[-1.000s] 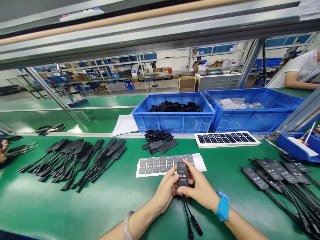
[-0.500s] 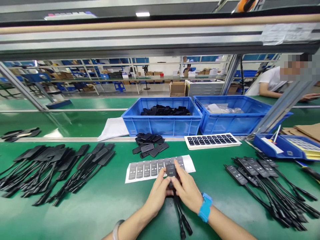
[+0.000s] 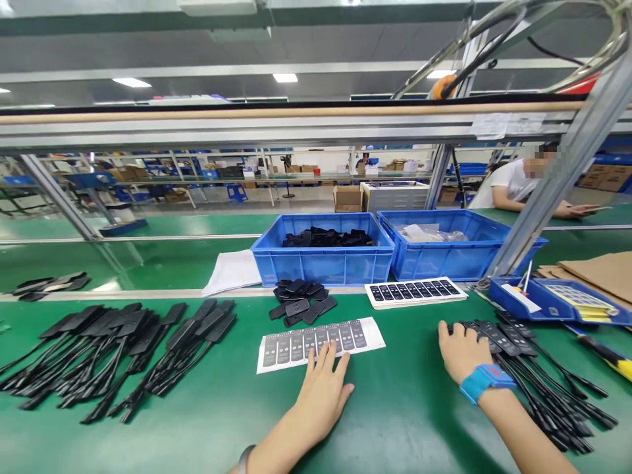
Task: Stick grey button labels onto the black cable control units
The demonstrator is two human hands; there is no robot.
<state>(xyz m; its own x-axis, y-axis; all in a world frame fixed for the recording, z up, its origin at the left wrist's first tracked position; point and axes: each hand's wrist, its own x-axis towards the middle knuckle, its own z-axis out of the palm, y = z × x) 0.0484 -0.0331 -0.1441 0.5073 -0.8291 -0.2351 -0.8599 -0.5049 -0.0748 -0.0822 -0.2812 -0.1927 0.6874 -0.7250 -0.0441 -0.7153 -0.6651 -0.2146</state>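
My left hand (image 3: 323,395) lies palm down with its fingers spread, fingertips touching the lower edge of a white sheet of dark grey labels (image 3: 284,352). Over the near left end of a pile of black cabled modules (image 3: 506,339) is my right hand (image 3: 464,352), fingers apart and bent downward, with a blue wrist strap (image 3: 486,382) behind it. It covers part of the pile, so whatever lies under the palm is hidden. Behind the label sheet is a small heap of flat black covers (image 3: 299,306).
More black cabled modules (image 3: 118,329) lie in bunches at left. Two blue bins (image 3: 323,266) stand behind, beside a stack of black labels (image 3: 415,293). A blue tray (image 3: 533,303) and a screwdriver (image 3: 602,352) lie at right. A metal post (image 3: 548,178) rises near a seated person (image 3: 508,184).
My hands have parted from the cabled module they held together. The right went to the right-hand pile; the left settled on the label sheet. The view has tilted up.
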